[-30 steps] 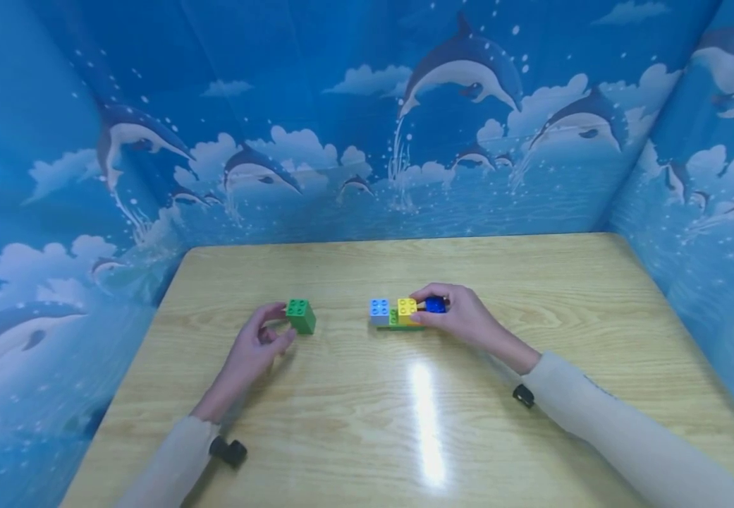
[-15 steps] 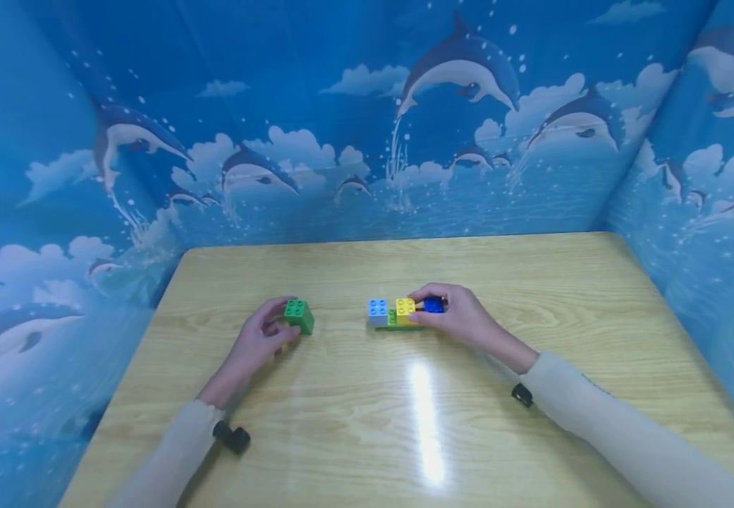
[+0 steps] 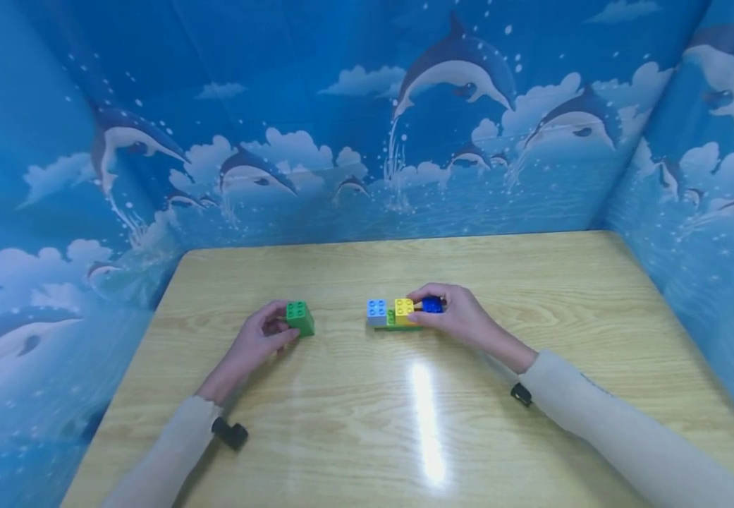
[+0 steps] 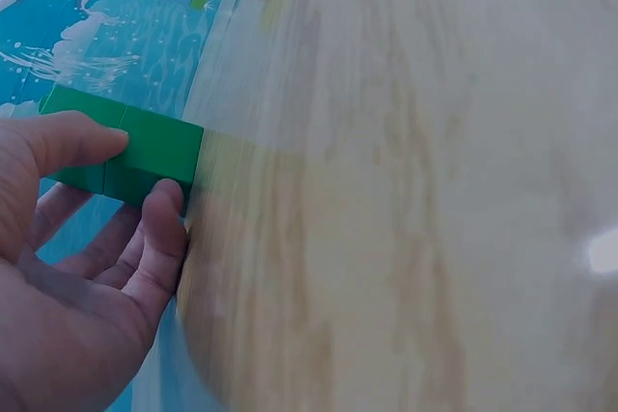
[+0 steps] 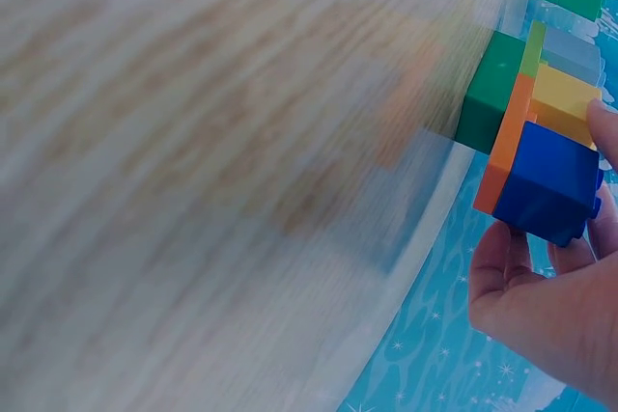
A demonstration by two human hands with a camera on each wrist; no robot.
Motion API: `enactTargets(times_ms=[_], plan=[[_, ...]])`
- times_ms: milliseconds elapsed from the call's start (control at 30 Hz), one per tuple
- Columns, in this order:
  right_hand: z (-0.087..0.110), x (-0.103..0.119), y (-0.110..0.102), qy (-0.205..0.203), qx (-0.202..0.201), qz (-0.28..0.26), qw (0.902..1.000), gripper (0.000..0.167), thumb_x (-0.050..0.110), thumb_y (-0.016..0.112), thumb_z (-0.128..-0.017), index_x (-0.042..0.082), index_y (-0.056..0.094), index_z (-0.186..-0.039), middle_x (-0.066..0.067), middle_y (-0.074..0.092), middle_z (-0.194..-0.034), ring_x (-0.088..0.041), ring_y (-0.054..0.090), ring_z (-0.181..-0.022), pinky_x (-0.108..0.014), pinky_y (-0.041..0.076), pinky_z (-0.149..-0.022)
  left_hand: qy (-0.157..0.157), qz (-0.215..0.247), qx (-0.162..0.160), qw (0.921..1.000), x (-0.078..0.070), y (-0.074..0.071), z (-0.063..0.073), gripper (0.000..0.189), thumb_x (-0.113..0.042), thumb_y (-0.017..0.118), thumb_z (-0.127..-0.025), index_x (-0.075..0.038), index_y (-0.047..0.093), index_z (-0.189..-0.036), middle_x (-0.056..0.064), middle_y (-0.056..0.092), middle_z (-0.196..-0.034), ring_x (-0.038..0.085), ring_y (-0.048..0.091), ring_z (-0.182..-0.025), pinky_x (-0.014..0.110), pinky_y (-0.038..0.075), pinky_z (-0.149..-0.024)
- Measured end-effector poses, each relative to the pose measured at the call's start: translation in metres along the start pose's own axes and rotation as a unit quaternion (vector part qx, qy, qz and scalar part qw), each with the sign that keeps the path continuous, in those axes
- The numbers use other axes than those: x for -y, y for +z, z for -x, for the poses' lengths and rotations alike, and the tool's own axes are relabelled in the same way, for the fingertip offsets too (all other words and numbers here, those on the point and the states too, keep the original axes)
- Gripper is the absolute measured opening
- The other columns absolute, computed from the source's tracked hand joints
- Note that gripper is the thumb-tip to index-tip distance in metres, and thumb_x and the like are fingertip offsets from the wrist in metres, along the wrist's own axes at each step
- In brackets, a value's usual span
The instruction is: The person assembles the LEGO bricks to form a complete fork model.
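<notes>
Two green bricks (image 3: pixel 303 322), stacked one on the other, stand upright on the table's left half. My left hand (image 3: pixel 254 344) pinches them between thumb and fingers; the left wrist view shows the seam between the bricks (image 4: pixel 154 147). To their right is a built block piece: a green brick (image 5: pixel 491 94) at the bottom, a lime plate (image 5: pixel 533 47) and an orange plate (image 5: pixel 504 166) over it, then a light blue brick (image 3: pixel 376 312), a yellow brick (image 3: pixel 404 311) and a dark blue brick (image 3: pixel 432 305) on top. My right hand (image 3: pixel 465 321) pinches the yellow brick, its fingers partly hidden.
The wooden table (image 3: pixel 341 409) carries both block pieces, with a gap of bare wood between them. A dolphin-printed curtain (image 3: pixel 316 176) walls off the back and both sides. A bright light reflection lies on the tabletop in front.
My left thumb and fingers have closed in on the two green bricks and now grip them. The right hand and the built piece have stayed put.
</notes>
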State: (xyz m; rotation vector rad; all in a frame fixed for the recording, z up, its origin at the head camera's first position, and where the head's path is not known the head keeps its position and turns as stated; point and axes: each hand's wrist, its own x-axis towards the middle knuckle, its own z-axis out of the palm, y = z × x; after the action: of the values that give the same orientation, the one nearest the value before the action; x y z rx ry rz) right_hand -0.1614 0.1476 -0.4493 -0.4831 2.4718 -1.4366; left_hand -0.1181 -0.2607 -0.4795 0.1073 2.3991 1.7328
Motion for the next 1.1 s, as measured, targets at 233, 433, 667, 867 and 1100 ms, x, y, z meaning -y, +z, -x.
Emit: enactTargets(times_ms=[233,433,667,867,1100], plan=[[-0.001,0.0,0.0,0.002,0.0,0.003,1.0,0.038,0.031,0.088,-0.096,0.019,0.079,-0.131,-0.006,0.071,-0.138,-0.033,0.062,-0.131,-0.057,0.052,-0.107,0.006,-0.004,0.013,0.9999,-0.002,0.001,-0.001,0.05,-0.002,0.077,-0.098,-0.003,0.061,-0.145,0.019,0.066,-0.129,0.027,0.066,-0.101,0.034,0.061,-0.072],[-0.001,0.0,0.0,0.001,0.001,0.005,1.0,0.038,0.031,0.089,-0.095,0.02,0.079,-0.13,-0.005,0.071,-0.137,-0.033,0.063,-0.131,-0.057,0.052,-0.107,0.015,-0.031,0.018,0.9992,-0.007,0.008,0.003,0.048,-0.002,0.079,-0.096,-0.001,0.063,-0.142,0.018,0.066,-0.131,0.03,0.066,-0.11,0.033,0.061,-0.084],[-0.001,0.0,0.001,0.002,-0.002,0.006,1.0,0.038,0.03,0.089,-0.095,0.019,0.079,-0.13,-0.005,0.072,-0.136,-0.033,0.062,-0.131,-0.058,0.051,-0.108,0.036,-0.045,0.028,0.9979,-0.008,0.016,0.004,0.046,-0.002,0.08,-0.095,0.0,0.065,-0.139,0.017,0.069,-0.127,0.03,0.067,-0.109,0.031,0.06,-0.088],[-0.001,0.001,0.001,0.002,-0.003,0.004,1.0,0.037,0.029,0.089,-0.095,0.018,0.079,-0.129,-0.005,0.072,-0.136,-0.033,0.063,-0.13,-0.057,0.052,-0.108,0.035,-0.024,0.025,0.9988,-0.01,0.024,0.005,0.047,0.001,0.081,-0.092,0.003,0.066,-0.136,0.018,0.07,-0.124,0.03,0.068,-0.108,0.03,0.06,-0.088],[0.0,0.001,0.001,0.001,-0.003,0.007,1.0,0.037,0.029,0.089,-0.095,0.018,0.079,-0.129,-0.005,0.072,-0.136,-0.033,0.063,-0.13,-0.056,0.053,-0.107,0.047,-0.013,0.022,0.9986,-0.016,0.036,0.008,0.046,0.002,0.082,-0.093,0.006,0.065,-0.135,0.02,0.071,-0.124,0.03,0.069,-0.107,0.03,0.06,-0.086]])
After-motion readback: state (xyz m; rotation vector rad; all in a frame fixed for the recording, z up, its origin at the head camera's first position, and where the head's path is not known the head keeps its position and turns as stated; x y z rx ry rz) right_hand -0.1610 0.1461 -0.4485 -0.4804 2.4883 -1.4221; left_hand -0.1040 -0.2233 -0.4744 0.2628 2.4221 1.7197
